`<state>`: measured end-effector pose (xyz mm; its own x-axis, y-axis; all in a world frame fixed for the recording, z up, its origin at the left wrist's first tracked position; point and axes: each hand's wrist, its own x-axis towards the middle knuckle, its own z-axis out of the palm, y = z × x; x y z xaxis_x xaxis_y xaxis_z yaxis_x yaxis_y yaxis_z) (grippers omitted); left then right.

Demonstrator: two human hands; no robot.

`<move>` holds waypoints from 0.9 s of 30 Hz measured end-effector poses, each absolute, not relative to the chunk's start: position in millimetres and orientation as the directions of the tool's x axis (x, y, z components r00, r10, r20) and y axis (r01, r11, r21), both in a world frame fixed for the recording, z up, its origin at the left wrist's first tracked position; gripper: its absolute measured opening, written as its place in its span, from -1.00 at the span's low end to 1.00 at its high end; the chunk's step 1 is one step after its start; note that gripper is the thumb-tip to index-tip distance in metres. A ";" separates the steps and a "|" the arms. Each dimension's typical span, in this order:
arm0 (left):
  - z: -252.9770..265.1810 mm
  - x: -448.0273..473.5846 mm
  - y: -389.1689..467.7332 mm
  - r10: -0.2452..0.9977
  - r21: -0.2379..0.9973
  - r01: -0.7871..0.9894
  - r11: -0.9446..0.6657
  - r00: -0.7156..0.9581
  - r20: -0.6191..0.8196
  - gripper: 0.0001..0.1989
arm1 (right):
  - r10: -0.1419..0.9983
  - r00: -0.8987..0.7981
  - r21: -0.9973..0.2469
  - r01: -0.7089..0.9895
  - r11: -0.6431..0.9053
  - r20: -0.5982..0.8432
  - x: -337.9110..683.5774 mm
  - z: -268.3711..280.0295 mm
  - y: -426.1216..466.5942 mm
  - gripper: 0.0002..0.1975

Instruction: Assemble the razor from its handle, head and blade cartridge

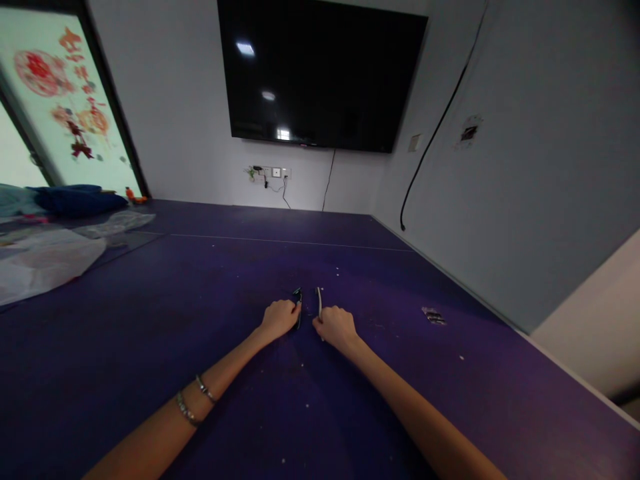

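Left hand: here it is, curled in a loose fist around a dark slim object, which pokes out beyond the thumb side, its exact kind too small to tell
Right hand: level with its partner, closed on a pale slim strip that points away from the body
Gap between the fists: narrow, the dark object and the pale strip near each other but apart, both right at the middle of the purple tabletop
Bracelets: two of them, around the left forearm, which reaches in from the lower left
Shiny packet: lying flat to the right of the right hand, well apart from it
White specks: scattered about both arms
Clear plastic bags: spread at the far left, dark blue cloth just behind
Television: dark-screened, up on the wall ahead, wall sockets below it
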<state>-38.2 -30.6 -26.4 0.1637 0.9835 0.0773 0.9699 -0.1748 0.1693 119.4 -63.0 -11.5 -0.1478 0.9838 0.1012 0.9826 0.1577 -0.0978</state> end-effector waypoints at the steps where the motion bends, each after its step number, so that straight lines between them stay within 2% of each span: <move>1: -26.1 -38.0 -30.9 0.983 0.170 0.969 -0.178 0.167 0.079 -0.49 | 0.982 -0.158 -0.100 0.981 0.168 0.100 119.7 -11.6 -62.3 -0.62; 6: -25.7 -37.2 -30.2 0.982 0.199 0.963 -0.183 0.170 0.079 -0.49 | 0.982 -0.161 -0.094 0.981 0.169 0.094 121.3 -12.6 -59.9 -0.57; 10: -25.3 -40.9 -25.4 0.984 0.291 0.940 -0.177 0.165 0.065 -0.52 | 0.980 -0.168 -0.118 0.976 0.181 0.111 135.8 -7.8 -59.1 -0.50; 13: -24.2 -47.3 -21.1 0.984 0.336 0.926 -0.173 0.151 0.092 -0.53 | 0.946 -0.302 -0.194 0.927 0.320 0.116 166.1 -0.5 -55.4 -0.60; 16: -23.3 -53.7 -18.0 0.991 0.318 0.941 -0.117 0.088 0.103 -0.57 | 0.890 -0.432 -0.231 0.860 0.456 0.146 211.5 5.2 -48.3 -0.68; 21: -25.7 -59.4 -15.9 0.987 0.302 0.945 -0.125 0.086 0.137 -0.56 | 0.919 -0.373 -0.254 0.884 0.393 0.124 302.5 6.8 -36.0 -0.62; 27: -29.1 -60.8 -16.0 0.974 0.213 0.962 -0.173 0.136 0.179 -0.57 | 0.947 -0.294 -0.237 0.918 0.318 0.132 392.6 6.0 -31.3 -0.58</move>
